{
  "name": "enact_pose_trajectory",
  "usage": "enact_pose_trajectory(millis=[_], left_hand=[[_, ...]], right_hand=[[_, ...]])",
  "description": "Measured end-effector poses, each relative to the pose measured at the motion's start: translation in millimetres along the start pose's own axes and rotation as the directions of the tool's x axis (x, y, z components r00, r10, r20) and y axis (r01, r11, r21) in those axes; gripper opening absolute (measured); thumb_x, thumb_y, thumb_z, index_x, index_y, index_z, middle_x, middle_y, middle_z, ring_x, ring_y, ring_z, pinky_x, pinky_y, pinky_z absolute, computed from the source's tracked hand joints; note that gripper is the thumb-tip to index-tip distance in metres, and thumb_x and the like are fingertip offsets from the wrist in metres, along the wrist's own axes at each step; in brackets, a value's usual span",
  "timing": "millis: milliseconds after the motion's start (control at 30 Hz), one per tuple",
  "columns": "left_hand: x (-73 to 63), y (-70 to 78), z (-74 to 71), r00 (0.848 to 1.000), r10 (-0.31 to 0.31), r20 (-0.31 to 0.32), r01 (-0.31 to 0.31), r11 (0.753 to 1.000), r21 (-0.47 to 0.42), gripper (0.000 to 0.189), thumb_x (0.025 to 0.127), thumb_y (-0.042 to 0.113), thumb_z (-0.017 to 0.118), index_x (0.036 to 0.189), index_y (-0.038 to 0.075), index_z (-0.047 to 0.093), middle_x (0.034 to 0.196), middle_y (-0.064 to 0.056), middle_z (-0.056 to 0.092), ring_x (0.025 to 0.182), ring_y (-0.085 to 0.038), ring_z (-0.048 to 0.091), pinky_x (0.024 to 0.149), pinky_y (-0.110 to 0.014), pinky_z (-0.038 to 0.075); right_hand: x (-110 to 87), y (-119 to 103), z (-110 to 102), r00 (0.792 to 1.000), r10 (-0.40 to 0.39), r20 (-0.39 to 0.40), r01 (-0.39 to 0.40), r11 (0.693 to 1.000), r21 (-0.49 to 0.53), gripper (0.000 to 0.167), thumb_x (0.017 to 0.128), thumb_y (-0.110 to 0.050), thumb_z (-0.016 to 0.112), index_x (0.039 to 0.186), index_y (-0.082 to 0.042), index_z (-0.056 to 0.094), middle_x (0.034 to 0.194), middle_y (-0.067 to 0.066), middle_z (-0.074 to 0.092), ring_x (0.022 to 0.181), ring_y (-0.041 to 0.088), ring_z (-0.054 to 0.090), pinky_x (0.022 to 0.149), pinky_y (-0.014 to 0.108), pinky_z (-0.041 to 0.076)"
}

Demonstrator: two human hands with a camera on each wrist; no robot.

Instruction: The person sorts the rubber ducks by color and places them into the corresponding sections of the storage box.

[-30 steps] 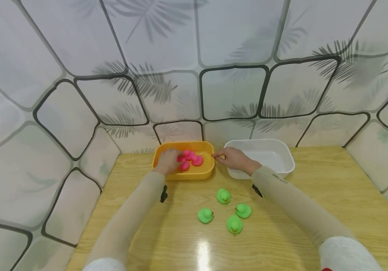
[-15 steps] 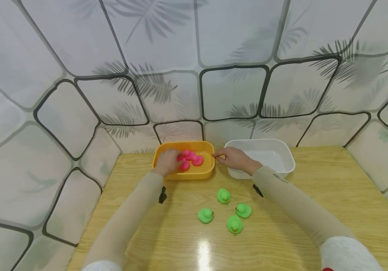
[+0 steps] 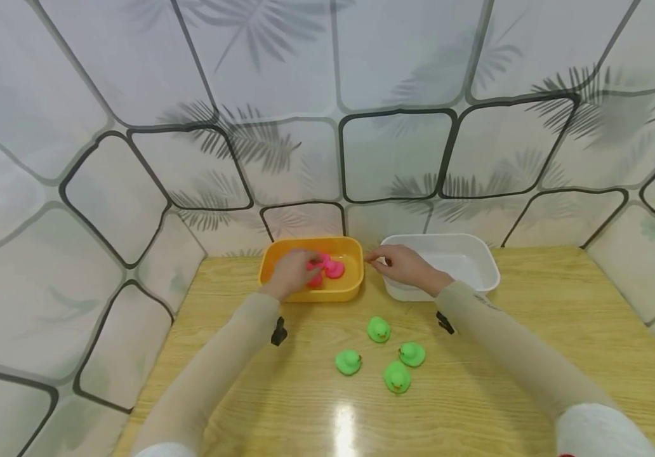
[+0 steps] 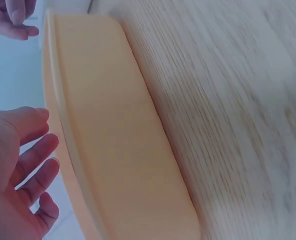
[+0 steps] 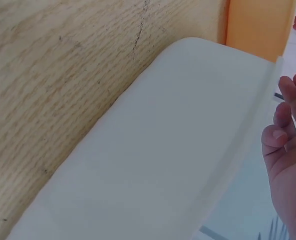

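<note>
Over the left part of an orange bin [image 3: 327,296], my left hand [image 3: 293,273] hovers with loosely bent fingers [image 4: 41,150] and nothing between them. Several pink rubber ducks [image 3: 334,269] lie in that bin, some partly hidden behind this hand. My right hand [image 3: 400,264] hangs over the left end of a white bin [image 3: 490,279], its fingertips just right of the orange bin's rim. The right wrist view shows its fingers [image 5: 288,117] loosely bent and holding nothing. Several green rubber ducks [image 3: 379,330] sit on the wooden table [image 3: 282,406] in front of the bins.
The two bins stand side by side at the back of the table, with a narrow gap between them. Behind them rises a patterned wall covering [image 3: 396,158], which also closes off the left and right sides.
My right hand has come off the orange bin's right rim and shifted slightly right. My left hand has moved a little to the right over the pink ducks. The green ducks stay put.
</note>
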State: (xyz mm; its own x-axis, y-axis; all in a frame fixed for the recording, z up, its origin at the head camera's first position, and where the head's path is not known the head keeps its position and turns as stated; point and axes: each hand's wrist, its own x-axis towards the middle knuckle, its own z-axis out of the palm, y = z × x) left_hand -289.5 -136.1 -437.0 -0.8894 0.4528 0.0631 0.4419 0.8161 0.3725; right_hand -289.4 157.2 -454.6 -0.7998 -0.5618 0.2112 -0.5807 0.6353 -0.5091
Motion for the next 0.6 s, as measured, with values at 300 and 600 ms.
enact_pose_trajectory(millis=[300,600], left_hand=[[4.0,22.2,3.0,0.999,0.046,0.025,-0.044,0.996,-0.083,0.022,0.101,0.021,0.071,0.118,0.007,0.074,0.109,-0.007,0.075,0.101,-0.025,0.068,0.093,-0.043,0.055],[9.8,38.6,8.5,0.995,0.093,0.023,-0.090,0.989,-0.120,0.026,0.101,0.021,0.070,0.121,0.005,0.074,0.109,-0.007,0.075,0.100,-0.025,0.068,0.092,-0.040,0.056]], right_hand=[[-16.4,-7,-9,0.994,-0.092,-0.051,0.094,0.995,0.041,0.019,0.101,-0.007,0.066,0.116,-0.003,0.077,0.106,0.008,0.076,0.076,0.012,0.057,0.070,0.033,0.053],[-44.3,-7,-14,0.991,-0.127,-0.049,0.129,0.990,0.048,0.016,0.100,-0.007,0.068,0.113,-0.006,0.077,0.107,0.004,0.076,0.076,0.006,0.056,0.068,0.029,0.052]])
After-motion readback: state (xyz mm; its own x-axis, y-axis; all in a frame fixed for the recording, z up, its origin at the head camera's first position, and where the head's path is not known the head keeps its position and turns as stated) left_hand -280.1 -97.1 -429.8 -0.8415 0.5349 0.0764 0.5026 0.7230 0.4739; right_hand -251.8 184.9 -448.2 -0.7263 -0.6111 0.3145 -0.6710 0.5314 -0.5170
